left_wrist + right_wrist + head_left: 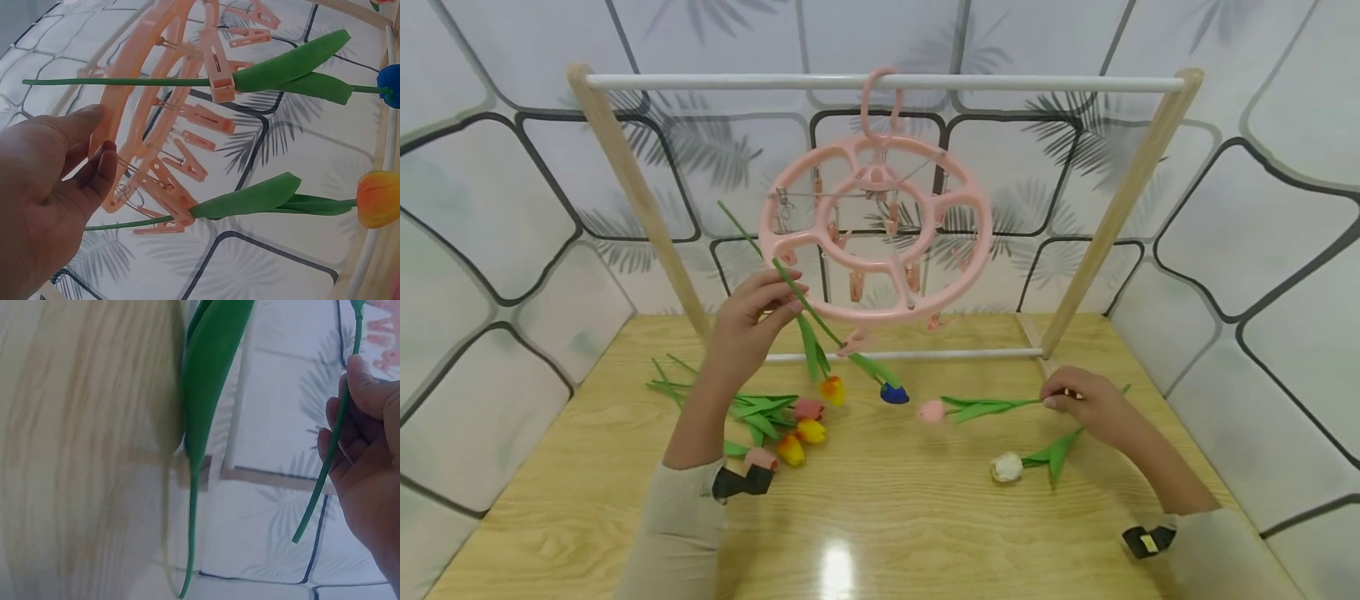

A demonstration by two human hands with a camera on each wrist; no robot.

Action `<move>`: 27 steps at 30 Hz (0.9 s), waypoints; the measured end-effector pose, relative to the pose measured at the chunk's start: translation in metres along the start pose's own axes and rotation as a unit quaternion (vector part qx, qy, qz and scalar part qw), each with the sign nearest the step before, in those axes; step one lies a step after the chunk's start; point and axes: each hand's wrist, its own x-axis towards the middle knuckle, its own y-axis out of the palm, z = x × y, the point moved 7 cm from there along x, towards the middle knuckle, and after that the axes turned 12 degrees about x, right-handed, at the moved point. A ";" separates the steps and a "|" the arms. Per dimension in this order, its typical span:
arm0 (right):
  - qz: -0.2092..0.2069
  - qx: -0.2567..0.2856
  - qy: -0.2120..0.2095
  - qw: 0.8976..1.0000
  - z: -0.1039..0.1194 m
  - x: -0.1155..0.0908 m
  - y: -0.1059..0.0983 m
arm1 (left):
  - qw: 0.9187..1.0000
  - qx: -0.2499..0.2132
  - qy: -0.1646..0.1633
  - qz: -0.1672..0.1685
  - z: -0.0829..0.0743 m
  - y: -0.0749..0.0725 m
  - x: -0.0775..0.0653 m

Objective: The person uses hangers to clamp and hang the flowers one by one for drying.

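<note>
A pink round clip hanger (983,237) hangs by its hook. My left hand (747,323) grips the near left part of its rim between thumb and fingers. A blue tulip (894,393) hangs from one clip (219,65), its stem slanting up past my left fingers. In the left wrist view, a second clip (167,195) holds a yellow-orange tulip (379,199). On the right, my right hand (1093,407) pinches the stem of a pale pink tulip (933,411), its flower pointing left. Below that hand lies a white tulip (1006,467) with green leaves.
A rack with wooden posts (640,196) and a white top bar (722,82) carries the hanger. Under my left forearm, several pink and yellow tulips (811,431) lie in a bunch on the wooden table (910,533). Patterned panels (1292,242) enclose the sides and back.
</note>
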 end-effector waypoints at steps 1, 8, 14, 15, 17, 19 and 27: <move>-0.001 0.003 -0.006 1.000 0.004 0.001 0.002 | 1.000 -0.002 0.002 -0.002 0.001 -0.002 0.000; -0.011 0.021 -0.054 0.998 0.032 0.013 0.013 | 0.998 -0.066 0.003 -0.010 0.007 -0.012 0.005; -0.012 0.035 -0.091 0.995 0.059 0.024 0.024 | 0.997 -0.082 -0.009 -0.005 0.013 -0.013 0.009; -0.013 0.035 -0.097 0.995 0.064 0.026 0.025 | 0.996 -0.085 -0.008 -0.005 0.014 -0.013 0.009; -0.014 0.034 -0.110 0.993 0.074 0.030 0.029 | 0.996 -0.088 -0.008 -0.008 0.015 -0.012 0.008; -0.014 0.032 -0.117 0.993 0.082 0.034 0.032 | 0.996 -0.091 -0.011 -0.009 0.017 -0.011 0.008; -0.015 0.013 -0.151 0.988 0.111 0.050 0.041 | 0.998 -0.046 -0.045 -0.018 0.024 -0.016 0.004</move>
